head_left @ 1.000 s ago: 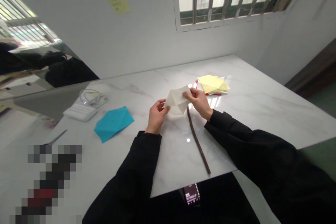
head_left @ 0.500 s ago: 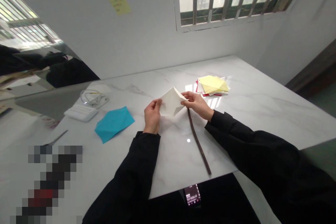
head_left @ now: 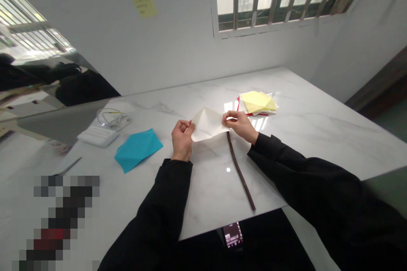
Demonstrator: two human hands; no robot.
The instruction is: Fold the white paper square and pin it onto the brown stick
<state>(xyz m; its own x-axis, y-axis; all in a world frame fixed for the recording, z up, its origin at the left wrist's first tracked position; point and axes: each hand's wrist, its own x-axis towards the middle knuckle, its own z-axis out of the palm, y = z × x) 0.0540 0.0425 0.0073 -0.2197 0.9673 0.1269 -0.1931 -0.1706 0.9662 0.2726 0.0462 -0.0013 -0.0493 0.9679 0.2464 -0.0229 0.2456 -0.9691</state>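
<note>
Two hands going, left hand [head_left: 182, 140] and right hand [head_left: 240, 126] pinching opposite edges of the white paper [head_left: 207, 124], now opened out flatter than a sec ago over the marble surface [head_left: 302, 144].

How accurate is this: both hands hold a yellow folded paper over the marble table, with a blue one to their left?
Wrong colour: the head view shows both hands holding a white folded paper over the marble table; the blue one lies to their left.
</note>
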